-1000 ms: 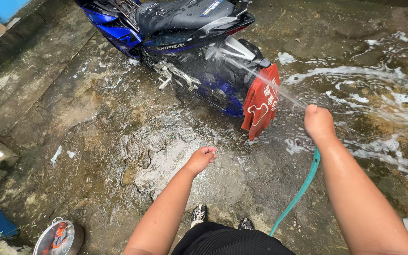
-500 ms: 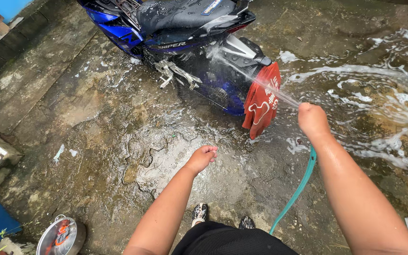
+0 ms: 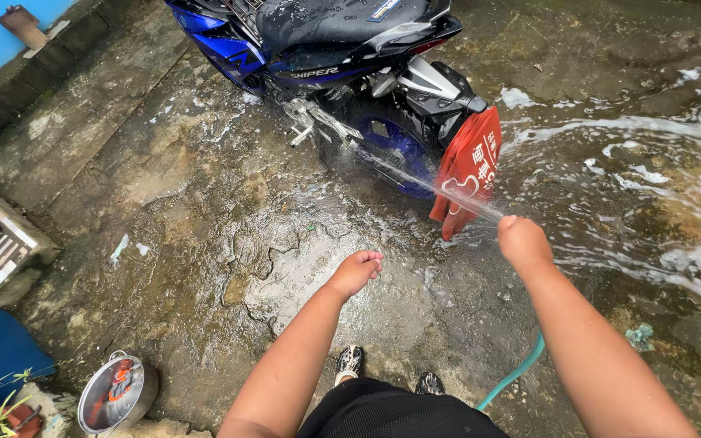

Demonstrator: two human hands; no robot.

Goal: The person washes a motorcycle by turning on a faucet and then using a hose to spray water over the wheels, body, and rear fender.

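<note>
Teal hose clamped in right hand, jet hitting blue scooter rear wheel beside red flap, left hand loosely curled, empty, wet concrete.

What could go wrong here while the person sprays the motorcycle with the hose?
1. The concrete is wet and foamy around the shoes, so a slip seems possible.
2. The hose trails beside the feet and might catch one.
3. The right hand sends the jet past the red flap at the rear wheel; spray may bounce back. The left hand hangs free, holding nothing for balance.
</note>
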